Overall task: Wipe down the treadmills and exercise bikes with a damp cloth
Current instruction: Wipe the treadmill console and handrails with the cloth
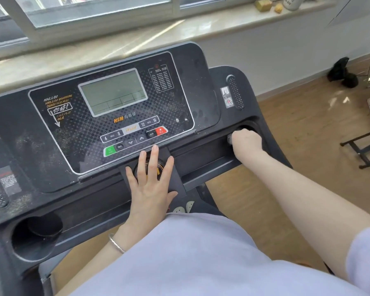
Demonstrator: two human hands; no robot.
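The black treadmill console [19, 129] fills the view, dusty and speckled, with a grey screen [112, 92] and a button row [135, 135]. My left hand [151, 182] lies flat with its fingers spread over the round knob [158, 167] below the buttons and holds nothing. My right hand [246, 139] is curled into a fist inside the right cup holder [251, 126]. A small grey thing [230, 138] sticks out of the fist on its left side. I cannot tell whether it is the cloth.
A left cup holder [37, 233] sits at the console's near corner. Behind the console runs a stone window sill [137, 35] with small objects at its right end. On the wooden floor at right are a black item [342, 73] and a black metal frame [363, 146].
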